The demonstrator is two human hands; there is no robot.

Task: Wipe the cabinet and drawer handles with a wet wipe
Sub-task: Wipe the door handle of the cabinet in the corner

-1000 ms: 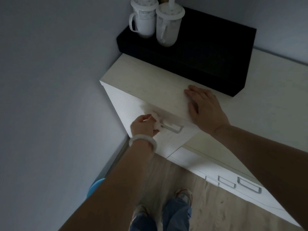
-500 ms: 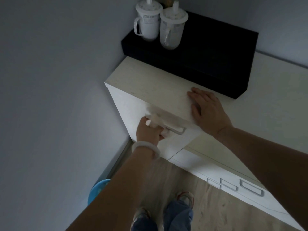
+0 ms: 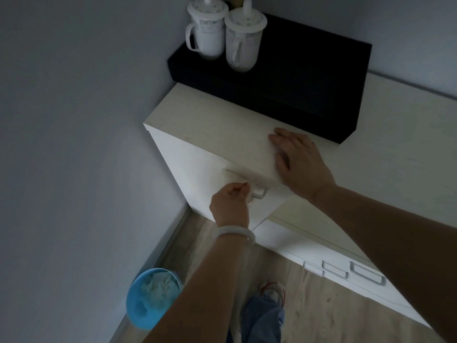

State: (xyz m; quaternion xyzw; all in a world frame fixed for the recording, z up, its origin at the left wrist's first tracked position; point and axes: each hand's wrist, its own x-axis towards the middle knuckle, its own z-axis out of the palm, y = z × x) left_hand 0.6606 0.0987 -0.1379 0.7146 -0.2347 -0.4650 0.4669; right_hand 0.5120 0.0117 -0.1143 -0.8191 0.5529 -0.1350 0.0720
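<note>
A pale wooden cabinet [image 3: 212, 134] stands in the room's corner. On its upper front is a light metal handle [image 3: 261, 193]. My left hand [image 3: 231, 203], with a white bangle on the wrist, curls round the left part of that handle; the wet wipe is almost fully hidden inside the fingers. My right hand [image 3: 300, 160] lies flat on the cabinet top near its front edge. Three more handles [image 3: 367, 273] sit on the lower drawer fronts at the right.
A black box [image 3: 296, 78] on the cabinet top carries two white lidded mugs [image 3: 223, 30]. A blue waste bin [image 3: 152, 297] with crumpled tissue stands on the wood floor beside the left wall. My feet are below, near the cabinet.
My left hand has slid along the handle and now covers the wipe, which showed white at the fingers before. The view has dropped, bringing the blue bin into sight. The right hand stays put.
</note>
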